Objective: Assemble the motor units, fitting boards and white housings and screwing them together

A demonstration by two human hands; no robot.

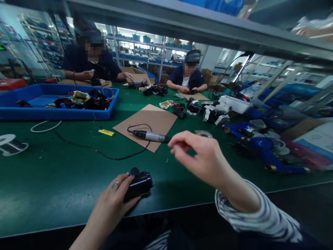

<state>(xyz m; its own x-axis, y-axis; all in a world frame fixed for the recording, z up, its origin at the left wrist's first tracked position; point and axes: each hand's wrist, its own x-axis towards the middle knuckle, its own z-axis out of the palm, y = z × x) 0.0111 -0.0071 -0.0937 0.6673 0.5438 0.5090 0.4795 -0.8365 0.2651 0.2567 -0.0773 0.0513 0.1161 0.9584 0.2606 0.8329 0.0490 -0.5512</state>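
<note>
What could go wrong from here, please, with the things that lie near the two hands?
The black device under the left hand lies near the front edge of the table; it might fall if it slips. The loose black cord could snag and drag the cylindrical tool. The tool appears close to the right hand, so a bump might roll it across the cardboard.

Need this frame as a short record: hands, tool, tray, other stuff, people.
Left hand: grasping black device near the front table edge
Right hand: raised, fingers curled, close to the tool's tip; contact unclear
Corded tool: lying across cardboard sheet
Blue tray: far left, holding mixed parts
Other items: wire spool, yellow packet
People: two co-workers across the green table
</note>
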